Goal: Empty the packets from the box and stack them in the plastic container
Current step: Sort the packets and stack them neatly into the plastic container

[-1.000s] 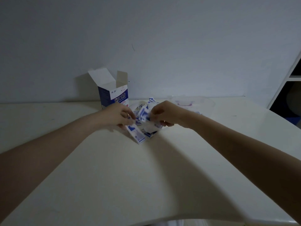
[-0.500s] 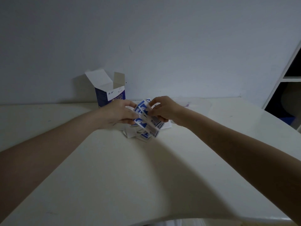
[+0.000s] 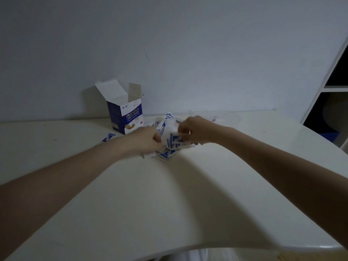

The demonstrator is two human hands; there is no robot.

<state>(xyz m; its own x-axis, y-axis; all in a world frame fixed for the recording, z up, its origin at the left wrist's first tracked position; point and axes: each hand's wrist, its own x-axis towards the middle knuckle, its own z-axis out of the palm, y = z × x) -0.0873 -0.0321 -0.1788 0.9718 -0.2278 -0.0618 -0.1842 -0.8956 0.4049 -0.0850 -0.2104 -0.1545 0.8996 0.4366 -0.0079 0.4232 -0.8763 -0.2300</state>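
Observation:
A blue and white box [image 3: 125, 115] stands upright near the wall with its top flaps open. To its right lies a heap of white and blue packets [image 3: 166, 154] on the table. My right hand [image 3: 195, 131] pinches a small bundle of packets [image 3: 174, 141] above the heap. My left hand [image 3: 146, 139] is curled at the heap's left side, its fingers touching the same bundle; whether it grips a packet is blurred. A clear plastic container [image 3: 228, 117] sits behind my right hand, mostly hidden by it. One stray packet [image 3: 108, 137] lies left of my left wrist.
The white table [image 3: 169, 194] has a curved front edge close to me. A grey wall [image 3: 169, 53] runs behind the box. A white shelf unit [image 3: 331, 87] with dark openings stands at the far right.
My left hand has slid right and down, uncovering the box front and a stray packet. My right hand has lowered the bundle of packets towards the heap.

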